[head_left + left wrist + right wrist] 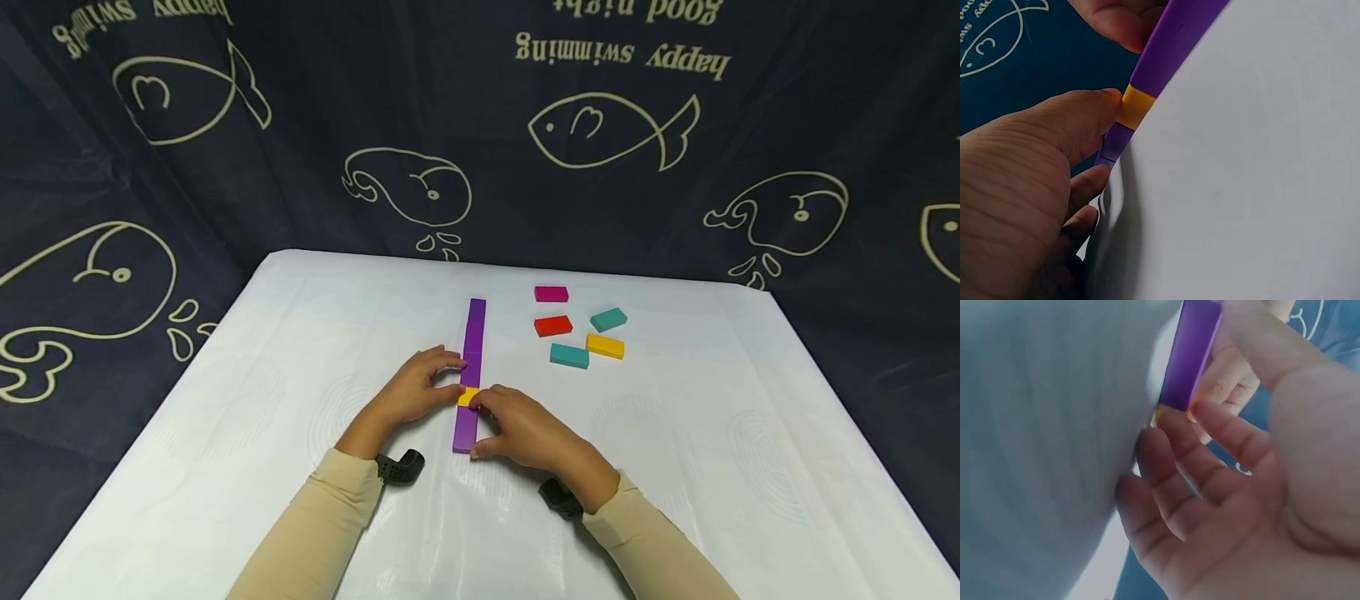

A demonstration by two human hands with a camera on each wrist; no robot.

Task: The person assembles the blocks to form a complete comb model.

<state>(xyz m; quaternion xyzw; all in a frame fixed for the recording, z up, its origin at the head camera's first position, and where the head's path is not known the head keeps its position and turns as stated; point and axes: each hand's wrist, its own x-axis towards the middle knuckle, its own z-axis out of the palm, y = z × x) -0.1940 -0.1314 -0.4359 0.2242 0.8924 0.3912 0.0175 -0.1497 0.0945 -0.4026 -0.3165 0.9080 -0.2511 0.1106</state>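
Note:
A narrow row of purple blocks (472,337) runs away from me on the white table, with a short yellow piece (1137,106) showing between purple ones. My left hand (416,387) lies along the row's left side, its thumb touching the yellow piece and a fingertip against the purple part beyond. From the right, my right hand (528,429) holds the nearest purple block (465,429) between thumb and forefinger, the forefinger by the yellow piece. Its other fingers (1157,453) are spread and bent. Whether the purple block overlaps the yellow one, I cannot tell.
Right of the row lie several loose blocks: magenta (551,294), red (553,326), yellow (605,347), a teal block (569,357) and another teal block (608,320). A dark curtain (480,100) with fish drawings hangs behind the white table (247,417).

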